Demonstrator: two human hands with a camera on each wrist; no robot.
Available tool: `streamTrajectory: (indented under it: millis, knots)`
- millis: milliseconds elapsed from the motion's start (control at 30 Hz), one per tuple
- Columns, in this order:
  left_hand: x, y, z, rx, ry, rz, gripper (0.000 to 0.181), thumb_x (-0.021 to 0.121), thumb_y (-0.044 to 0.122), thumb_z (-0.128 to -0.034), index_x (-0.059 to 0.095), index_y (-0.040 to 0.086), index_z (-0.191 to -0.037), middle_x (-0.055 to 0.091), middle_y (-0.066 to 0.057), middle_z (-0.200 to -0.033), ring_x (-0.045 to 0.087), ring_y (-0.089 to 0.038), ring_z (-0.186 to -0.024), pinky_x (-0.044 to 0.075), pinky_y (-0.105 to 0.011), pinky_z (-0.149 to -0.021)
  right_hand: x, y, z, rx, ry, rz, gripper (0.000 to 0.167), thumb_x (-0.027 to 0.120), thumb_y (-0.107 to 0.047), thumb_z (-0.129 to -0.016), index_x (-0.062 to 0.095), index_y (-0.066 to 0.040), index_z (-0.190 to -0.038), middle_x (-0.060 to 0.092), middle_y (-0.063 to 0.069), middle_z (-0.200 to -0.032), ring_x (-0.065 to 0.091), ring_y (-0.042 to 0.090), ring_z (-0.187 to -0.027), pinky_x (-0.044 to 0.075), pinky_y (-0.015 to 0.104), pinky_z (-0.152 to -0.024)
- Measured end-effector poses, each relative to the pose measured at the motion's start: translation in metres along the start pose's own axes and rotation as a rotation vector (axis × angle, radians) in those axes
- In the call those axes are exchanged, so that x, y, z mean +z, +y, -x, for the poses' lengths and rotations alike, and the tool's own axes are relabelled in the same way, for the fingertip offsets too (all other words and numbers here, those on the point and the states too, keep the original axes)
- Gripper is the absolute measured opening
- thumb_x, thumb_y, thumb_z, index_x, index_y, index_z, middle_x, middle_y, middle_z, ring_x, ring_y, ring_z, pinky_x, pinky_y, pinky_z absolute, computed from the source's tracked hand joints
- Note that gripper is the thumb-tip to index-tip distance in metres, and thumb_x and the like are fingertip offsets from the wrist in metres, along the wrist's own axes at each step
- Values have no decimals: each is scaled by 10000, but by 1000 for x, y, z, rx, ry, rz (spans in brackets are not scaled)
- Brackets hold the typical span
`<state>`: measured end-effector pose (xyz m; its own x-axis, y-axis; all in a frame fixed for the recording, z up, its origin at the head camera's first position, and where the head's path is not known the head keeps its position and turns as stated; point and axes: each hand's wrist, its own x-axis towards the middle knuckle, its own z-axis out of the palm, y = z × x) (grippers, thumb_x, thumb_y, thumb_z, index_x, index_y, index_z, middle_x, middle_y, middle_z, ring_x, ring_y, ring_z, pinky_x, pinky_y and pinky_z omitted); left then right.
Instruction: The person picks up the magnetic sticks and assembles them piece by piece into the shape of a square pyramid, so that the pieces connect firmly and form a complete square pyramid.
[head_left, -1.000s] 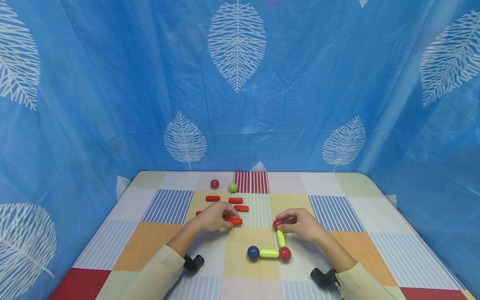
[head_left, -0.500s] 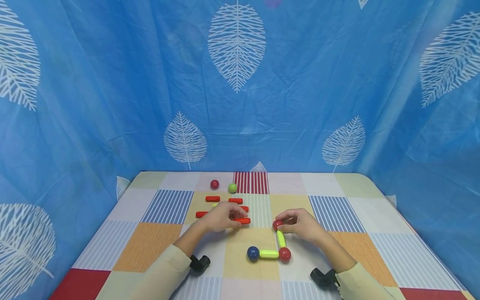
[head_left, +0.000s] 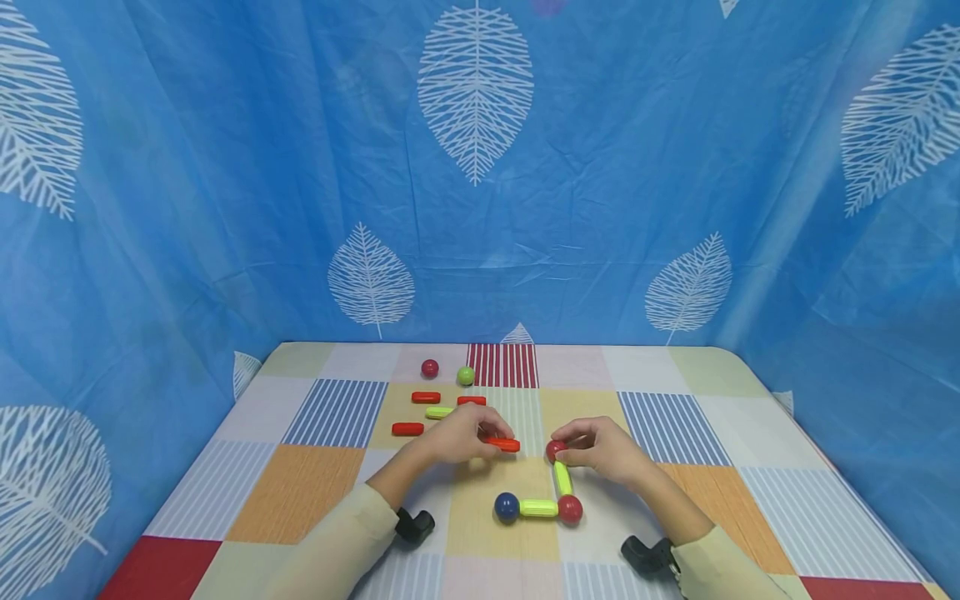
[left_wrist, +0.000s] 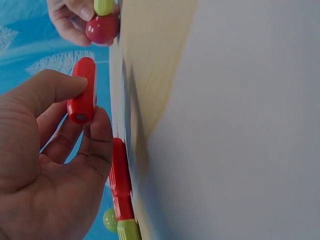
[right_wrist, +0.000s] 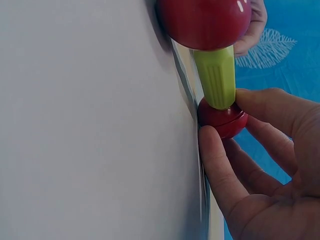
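Observation:
My left hand (head_left: pixel 463 433) pinches a red magnetic rod (head_left: pixel 506 445) between thumb and fingers. In the left wrist view this rod (left_wrist: pixel 83 102) is apart from the table, one end showing a grey disc. My right hand (head_left: pixel 603 452) holds a red ball (head_left: pixel 554 450) at its fingertips, down on the table. From that ball a yellow-green rod (head_left: pixel 562 478) runs to a second red ball (head_left: pixel 570 509). Another yellow-green rod (head_left: pixel 538 508) joins that one to a dark blue ball (head_left: pixel 507 507), making an L. The right wrist view shows the gripped ball (right_wrist: pixel 223 120) touching its rod.
Behind my left hand lie several loose red rods (head_left: pixel 407 429) and a yellow-green rod (head_left: pixel 438 412). Farther back sit a red ball (head_left: pixel 430 367) and a green ball (head_left: pixel 465 376). A patchwork-patterned cloth (head_left: pixel 697 425) covers the table; a blue curtain (head_left: pixel 585 183) surrounds it.
My left hand has moved right with the red rod, toward the ball in my right hand. The loose yellow-green rod has come into view behind it. My right hand and the L have stayed put.

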<state>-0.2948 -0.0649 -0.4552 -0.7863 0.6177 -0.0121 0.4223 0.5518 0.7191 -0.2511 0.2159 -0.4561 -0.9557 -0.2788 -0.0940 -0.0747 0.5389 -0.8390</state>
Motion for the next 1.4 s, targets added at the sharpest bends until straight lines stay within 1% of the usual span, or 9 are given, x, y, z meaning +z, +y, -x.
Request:
streamTrajectory:
  millis: [167, 300, 433, 633, 833, 967, 1067, 1267, 1400]
  knots:
    - [5, 4, -3, -29, -6, 5, 241, 806, 137, -873, 776, 248, -1085, 709, 105, -1021, 608, -97, -943, 540, -277, -893, 0, -1, 1, -4, -6, -12, 284, 812, -143, -866, 759, -84, -1139, 760, 89, -1109, 683, 206, -983, 596, 316, -788]
    - [9, 7, -6, -46, -1, -2, 243, 808, 140, -875, 778, 253, -1088, 706, 110, -1012, 597, -91, -924, 531, -253, -850, 0, -1, 1, 1, -4, -10, 280, 812, -147, -868, 761, -86, -1136, 764, 88, -1109, 691, 207, -994, 597, 319, -793]
    - [12, 13, -8, -32, 1, 2, 226, 809, 131, -869, 780, 228, -1071, 710, 97, -989, 595, -86, -882, 523, -240, -802, 0, 0, 1, -4, -6, -15, 281, 811, -140, -868, 760, -77, -1137, 763, 99, -1109, 694, 215, -995, 602, 335, -797]
    - [18, 21, -12, -40, -6, 13, 212, 802, 118, -872, 781, 223, -1055, 700, 107, -965, 587, -85, -860, 515, -235, -774, -1, 2, 0, -23, -19, -41, 280, 807, -132, -869, 758, -61, -1135, 760, 115, -1113, 693, 214, -973, 595, 340, -789]
    - [23, 22, -17, -45, 11, -17, 225, 799, 95, -872, 785, 228, -1052, 706, 113, -971, 589, -71, -873, 520, -235, -792, -2, 4, -3, -5, -17, -45, 269, 809, -138, -865, 760, -78, -1123, 767, 87, -1091, 692, 207, -979, 596, 337, -812]
    - [25, 23, -19, -52, 21, -30, 214, 801, 99, -872, 787, 224, -1046, 706, 112, -968, 592, -61, -881, 520, -237, -822, -2, 2, -2, -1, -14, -41, 272, 810, -136, -863, 761, -74, -1122, 767, 89, -1091, 692, 211, -987, 593, 326, -799]
    - [27, 25, -19, -50, 24, -27, 204, 802, 95, -870, 790, 214, -1035, 710, 107, -954, 595, -60, -865, 521, -237, -814, -2, 1, -1, -3, -18, -42, 274, 806, -137, -867, 759, -70, -1128, 763, 95, -1101, 692, 216, -997, 592, 318, -795]
    - [28, 29, -19, -31, 3, -8, 202, 794, 74, -869, 791, 191, -1034, 716, 86, -951, 597, -57, -847, 514, -239, -804, -2, 0, 0, -20, -19, -43, 266, 801, -134, -872, 761, -67, -1127, 754, 106, -1113, 693, 225, -994, 597, 322, -799]
    - [28, 30, -20, -33, -10, -12, 212, 793, 77, -871, 788, 195, -1047, 715, 84, -959, 599, -55, -853, 513, -240, -814, -2, 2, -1, -16, -13, -31, 259, 810, -150, -867, 768, -84, -1114, 756, 93, -1107, 693, 224, -992, 596, 310, -794]
